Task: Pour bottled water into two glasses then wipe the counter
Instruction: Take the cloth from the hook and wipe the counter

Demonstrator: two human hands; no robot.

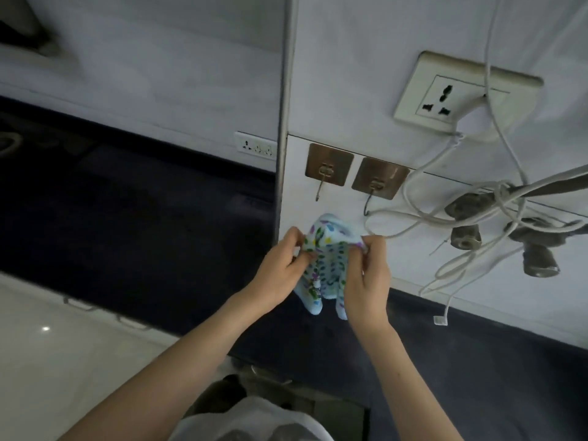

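A small light-blue cloth (pixel 327 265) with a coloured leaf print hangs between both of my hands, in front of the white wall. My left hand (pixel 280 265) pinches its left upper edge. My right hand (pixel 369 275) pinches its right upper edge, and the cloth's lower corners dangle below. Two metal adhesive hooks sit just above on the wall, the left hook (pixel 327 170) and the right hook (pixel 378 181); the cloth's top lies a little below them. No bottle or glasses are in view.
A wall socket (pixel 445 97) with white cables (pixel 445 218) and hanging plugs (pixel 537 256) sits to the right. A dark counter surface (pixel 127 218) runs along the wall at left. A bin with a plastic liner (pixel 254 418) stands below my arms. A second socket strip (pixel 256 146) is at mid left.
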